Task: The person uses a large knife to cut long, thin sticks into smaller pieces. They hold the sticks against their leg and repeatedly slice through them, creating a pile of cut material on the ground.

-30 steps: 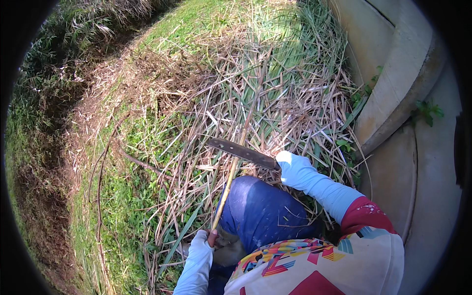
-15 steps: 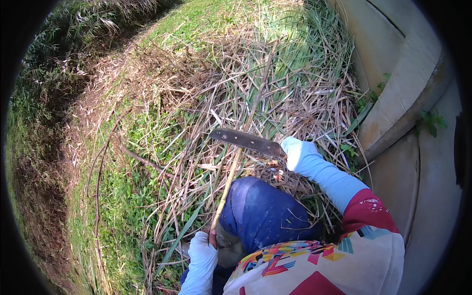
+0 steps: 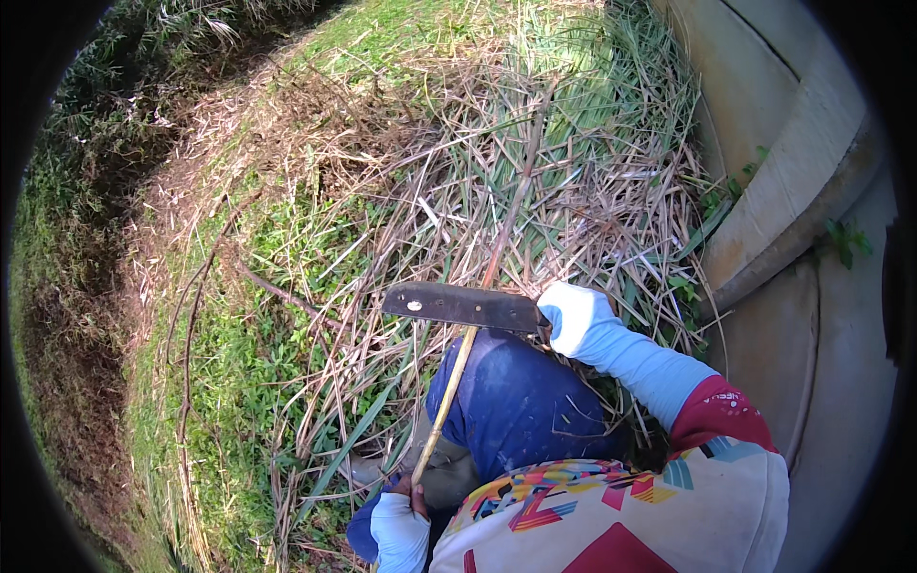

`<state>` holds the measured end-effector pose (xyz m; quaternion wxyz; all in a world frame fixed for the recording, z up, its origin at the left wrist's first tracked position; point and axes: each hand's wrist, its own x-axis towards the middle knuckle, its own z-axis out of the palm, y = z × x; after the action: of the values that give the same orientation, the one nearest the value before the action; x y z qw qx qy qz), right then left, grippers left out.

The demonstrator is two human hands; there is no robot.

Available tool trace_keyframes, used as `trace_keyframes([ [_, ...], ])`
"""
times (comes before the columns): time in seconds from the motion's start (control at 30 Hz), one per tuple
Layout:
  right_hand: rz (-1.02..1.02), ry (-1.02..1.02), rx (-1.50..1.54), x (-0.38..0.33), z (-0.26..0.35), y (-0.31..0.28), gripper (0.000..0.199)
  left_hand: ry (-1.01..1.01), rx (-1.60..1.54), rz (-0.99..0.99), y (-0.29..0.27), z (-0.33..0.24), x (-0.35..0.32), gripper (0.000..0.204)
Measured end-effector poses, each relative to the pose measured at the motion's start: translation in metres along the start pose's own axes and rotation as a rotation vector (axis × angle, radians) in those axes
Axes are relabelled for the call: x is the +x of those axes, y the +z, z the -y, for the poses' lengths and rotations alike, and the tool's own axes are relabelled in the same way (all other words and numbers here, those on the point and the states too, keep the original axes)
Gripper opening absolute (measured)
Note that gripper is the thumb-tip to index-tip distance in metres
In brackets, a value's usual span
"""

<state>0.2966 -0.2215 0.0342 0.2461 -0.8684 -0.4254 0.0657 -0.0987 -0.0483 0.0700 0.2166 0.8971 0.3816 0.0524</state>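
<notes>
A long thin cane stalk (image 3: 446, 406) runs up and away from my left hand (image 3: 405, 510), whose fingers are closed round its lower part near my boots. Above my bent blue-trousered knee, my right hand (image 3: 570, 320) grips a machete (image 3: 458, 306) at the handle end. The dark, broad blade lies across the stalk, its tip toward the left. From here I cannot tell whether the blade touches it. Pale below the blade, the stalk turns reddish-brown beyond it. Most of the handle is hidden by my hand and light blue sleeve.
Dry leaves and cut stalks (image 3: 592, 205) cover the ground ahead. On the right stands a concrete wall (image 3: 755, 320) with a slanting ledge. Bare bent branches (image 3: 196, 315) lie among green weeds on the left. Darker brush (image 3: 72, 286) edges the far left.
The machete has come down along the stalk toward me, its blade now more level. My left hand has drawn lower and nearer my body, pulling the stalk with it.
</notes>
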Motion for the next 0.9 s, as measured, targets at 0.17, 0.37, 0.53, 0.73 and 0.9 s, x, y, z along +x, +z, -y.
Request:
trace_keyframes([
  [0.17,0.136,0.269,-0.098,0.016,-0.041,-0.013,0.02,0.068,0.117,-0.03,0.016,0.028,-0.052,0.023],
  [0.37,-0.055,0.485,-0.021,-0.009,-0.061,-0.035,0.02,0.136,0.249,-0.113,0.0,0.013,-0.051,0.023],
  [0.53,0.418,0.095,-0.274,-0.011,-0.013,-0.029,0.026,0.012,0.189,-0.025,-0.023,0.003,-0.059,0.026],
  [0.73,-0.097,0.462,-0.026,-0.004,-0.059,-0.025,0.021,-0.249,-0.386,0.304,-0.04,0.023,-0.051,0.019],
  [0.9,0.332,0.288,-0.256,-0.007,-0.016,-0.019,0.026,-0.189,-0.25,0.222,-0.039,0.016,-0.041,0.018],
])
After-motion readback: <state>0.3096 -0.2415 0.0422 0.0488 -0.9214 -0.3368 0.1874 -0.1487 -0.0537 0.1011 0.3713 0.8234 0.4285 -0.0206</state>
